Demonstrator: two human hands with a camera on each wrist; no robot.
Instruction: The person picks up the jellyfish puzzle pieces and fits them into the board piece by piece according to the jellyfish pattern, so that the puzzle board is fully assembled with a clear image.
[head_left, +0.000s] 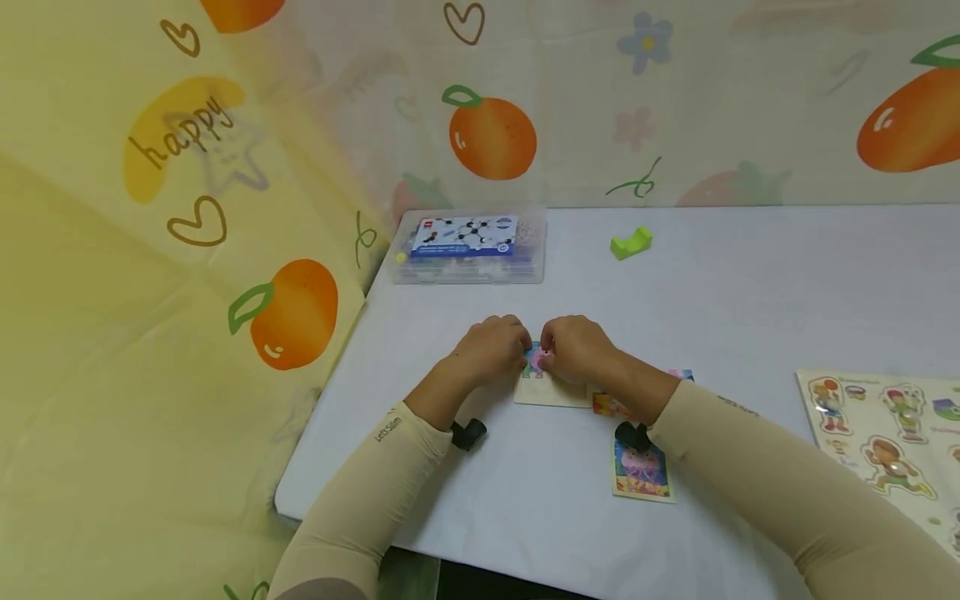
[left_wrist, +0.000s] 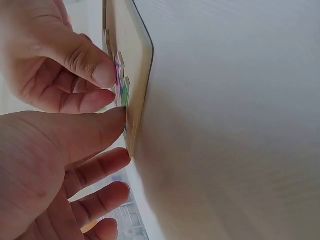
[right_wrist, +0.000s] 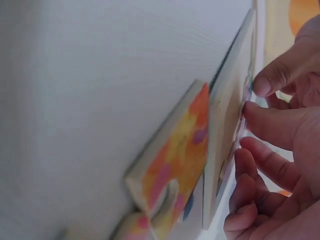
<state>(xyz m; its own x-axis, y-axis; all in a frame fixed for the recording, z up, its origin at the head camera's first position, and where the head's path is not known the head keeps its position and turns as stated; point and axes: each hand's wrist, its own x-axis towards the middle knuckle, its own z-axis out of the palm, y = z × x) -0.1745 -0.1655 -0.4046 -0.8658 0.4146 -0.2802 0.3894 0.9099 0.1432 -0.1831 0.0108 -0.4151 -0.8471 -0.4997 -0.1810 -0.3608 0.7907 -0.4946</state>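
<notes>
A pale wooden puzzle board (head_left: 558,395) lies on the white table, with pink, blue and green jigsaw pieces (head_left: 534,362) along its left side. At the board's upper left, my left hand (head_left: 493,346) holds a puzzle piece by its edge, thumb on top and index finger by the board's edge. My right hand (head_left: 581,348) meets it from the other side, pinching at the pieces with thumb and curled index finger. Fingers hide much of the picture. Beside the board lies an orange and yellow puzzle piece (right_wrist: 175,155), partly under my right forearm.
Nearer the front edge lies another picture piece (head_left: 642,475). A clear plastic case (head_left: 468,271) with a printed card stands at the back left. A lime-green curved block (head_left: 632,243) sits behind the hands. At the right rests a sheet of cartoon figures (head_left: 855,425).
</notes>
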